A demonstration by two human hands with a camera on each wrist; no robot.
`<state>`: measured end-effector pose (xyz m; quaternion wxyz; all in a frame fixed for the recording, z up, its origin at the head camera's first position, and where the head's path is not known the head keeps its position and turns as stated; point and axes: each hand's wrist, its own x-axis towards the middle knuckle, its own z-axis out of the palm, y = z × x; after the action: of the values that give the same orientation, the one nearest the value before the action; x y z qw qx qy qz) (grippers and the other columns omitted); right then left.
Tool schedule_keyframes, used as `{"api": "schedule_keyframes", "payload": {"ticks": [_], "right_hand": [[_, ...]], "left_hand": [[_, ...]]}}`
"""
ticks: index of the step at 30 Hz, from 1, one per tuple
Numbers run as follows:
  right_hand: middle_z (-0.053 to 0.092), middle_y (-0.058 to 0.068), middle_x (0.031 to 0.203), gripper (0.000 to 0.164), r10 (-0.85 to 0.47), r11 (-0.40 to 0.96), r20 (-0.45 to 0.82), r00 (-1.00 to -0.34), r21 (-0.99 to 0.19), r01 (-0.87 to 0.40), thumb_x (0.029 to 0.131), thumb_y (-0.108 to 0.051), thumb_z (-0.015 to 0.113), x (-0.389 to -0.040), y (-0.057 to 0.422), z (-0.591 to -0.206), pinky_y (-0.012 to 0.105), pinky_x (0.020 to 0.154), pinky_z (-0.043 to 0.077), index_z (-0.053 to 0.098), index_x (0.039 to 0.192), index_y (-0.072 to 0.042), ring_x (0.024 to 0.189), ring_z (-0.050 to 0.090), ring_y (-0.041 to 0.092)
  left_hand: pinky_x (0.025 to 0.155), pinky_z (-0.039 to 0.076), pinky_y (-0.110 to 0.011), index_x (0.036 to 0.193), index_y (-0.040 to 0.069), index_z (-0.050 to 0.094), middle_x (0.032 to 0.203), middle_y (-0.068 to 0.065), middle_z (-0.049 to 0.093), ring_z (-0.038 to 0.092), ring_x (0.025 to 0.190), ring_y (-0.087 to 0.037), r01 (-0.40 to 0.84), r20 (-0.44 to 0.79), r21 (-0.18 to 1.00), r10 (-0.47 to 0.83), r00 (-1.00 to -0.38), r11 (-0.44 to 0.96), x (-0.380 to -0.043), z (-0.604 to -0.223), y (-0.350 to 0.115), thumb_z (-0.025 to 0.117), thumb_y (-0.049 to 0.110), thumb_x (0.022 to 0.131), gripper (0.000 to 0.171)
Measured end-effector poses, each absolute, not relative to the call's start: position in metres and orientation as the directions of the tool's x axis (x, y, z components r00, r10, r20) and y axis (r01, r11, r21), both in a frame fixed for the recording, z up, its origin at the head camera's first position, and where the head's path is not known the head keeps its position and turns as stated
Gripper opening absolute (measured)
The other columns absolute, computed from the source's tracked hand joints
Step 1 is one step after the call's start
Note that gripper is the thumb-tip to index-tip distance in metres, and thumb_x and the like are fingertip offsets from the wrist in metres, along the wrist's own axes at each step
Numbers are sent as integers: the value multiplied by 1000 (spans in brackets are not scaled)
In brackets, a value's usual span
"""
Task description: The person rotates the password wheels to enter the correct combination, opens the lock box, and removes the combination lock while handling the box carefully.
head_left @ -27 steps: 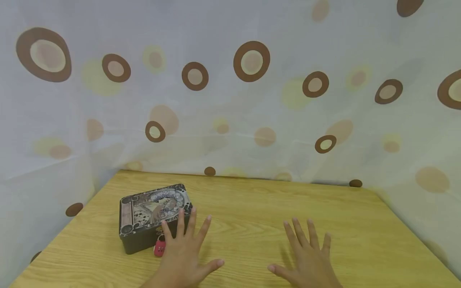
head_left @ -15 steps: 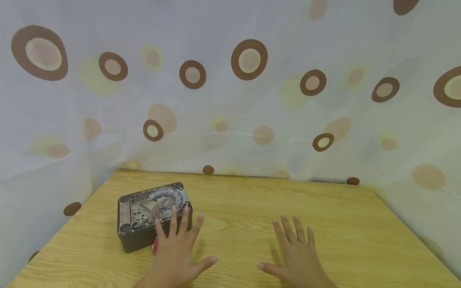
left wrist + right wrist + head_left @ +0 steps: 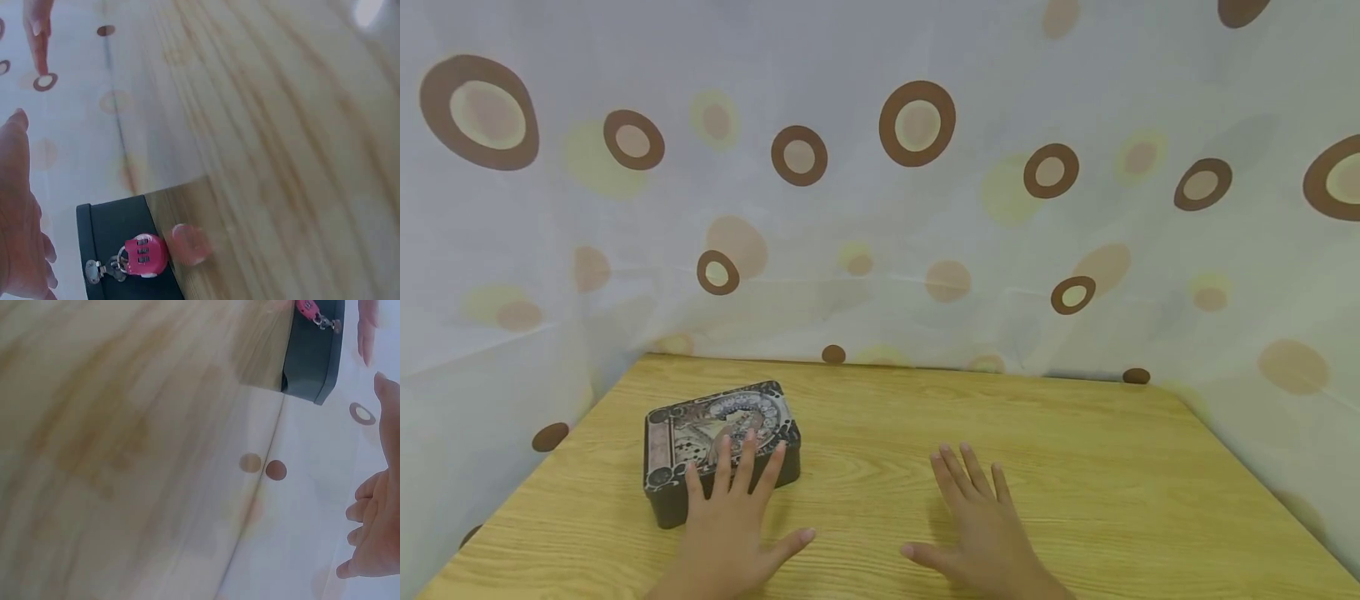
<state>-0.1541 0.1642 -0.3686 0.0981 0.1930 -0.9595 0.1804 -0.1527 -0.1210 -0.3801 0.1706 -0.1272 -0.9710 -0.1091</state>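
Note:
A dark tin box (image 3: 730, 429) with an ornate printed lid sits at the left of the table. On its front latch hangs a pink combination padlock (image 3: 147, 255); in the head view my left hand covers it. That left hand (image 3: 727, 525), fingers spread and straight, hovers in front of the box and holds nothing. To the right, over bare wood, my right hand (image 3: 985, 529) is also spread with nothing in it. The right wrist view shows the box's front (image 3: 312, 359) and part of the padlock (image 3: 308, 309) near its top edge.
The wood-grain table (image 3: 1120, 492) stretches to the right of the box. A pale curtain (image 3: 880, 200) printed with brown and yellow ovals stands behind it and on both sides.
Both hands have moved left, the right one further than the left. My left hand now covers the padlock that showed beside it in the head view. The box has stayed in place.

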Motion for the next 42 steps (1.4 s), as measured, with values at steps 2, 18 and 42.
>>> {"api": "schedule_keyframes", "payload": {"ticks": [2,18,42], "right_hand": [[23,16,150,100,-343,864,245,-907,-298,-407,74,-67,59,-155,159,-368,67,107,11,28,144,-3,141,14,37],[18,19,153,97,-399,829,203,-894,-337,-447,76,-62,60,-161,117,-367,63,109,13,25,145,-3,142,9,39],[19,15,153,88,-488,811,148,-860,-286,-510,84,-61,51,-177,59,-369,53,113,19,25,145,-3,143,11,34]], "left_hand": [[97,10,-77,145,19,29,151,-20,23,14,138,-48,274,355,167,202,-913,947,-152,-380,-125,53,70,77,89],[95,13,-78,144,15,33,151,-20,23,19,133,-54,206,362,116,152,-920,972,-151,-378,-155,51,73,75,92],[97,6,-77,145,7,29,151,-28,14,16,137,-48,119,272,181,66,-960,976,-146,-386,-190,49,72,77,96]]}}
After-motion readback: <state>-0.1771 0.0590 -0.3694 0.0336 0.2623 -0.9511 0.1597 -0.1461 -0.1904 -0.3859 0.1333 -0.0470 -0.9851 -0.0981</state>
